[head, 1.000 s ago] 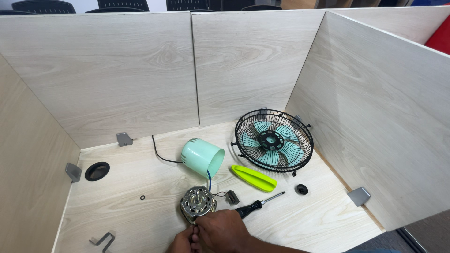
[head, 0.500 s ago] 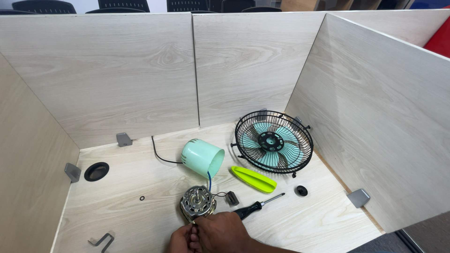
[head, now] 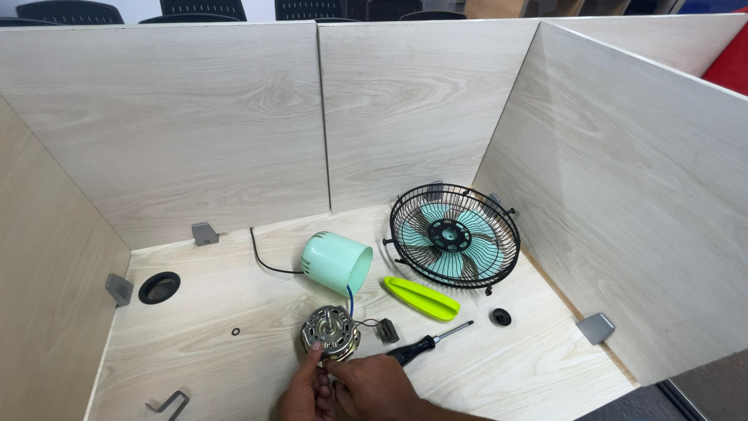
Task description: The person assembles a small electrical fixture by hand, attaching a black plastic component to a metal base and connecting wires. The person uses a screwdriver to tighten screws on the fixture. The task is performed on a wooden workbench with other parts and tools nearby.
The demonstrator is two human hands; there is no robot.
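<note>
Pale wood desk (head: 483,382) and partitions (head: 234,125) surround hands working a motor (head: 330,332)

Both hands meet low at the frame's bottom edge, left hand (head: 305,394) and right hand (head: 372,387) with fingers curled together.

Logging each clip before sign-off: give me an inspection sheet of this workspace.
Surface: pale wood desk walled by matching panels.
Job's things: fan motor at the near edge.
Clutter: mint housing on its side, caged fan leaning at the right panel, green blade piece, screwdriver, black knob, small ring.
Grippers: left hand and right hand both at the motor.
Cables: black cord behind the housing; thin wires from housing to motor.
Surroundings: dark chairs beyond the panels.
</note>
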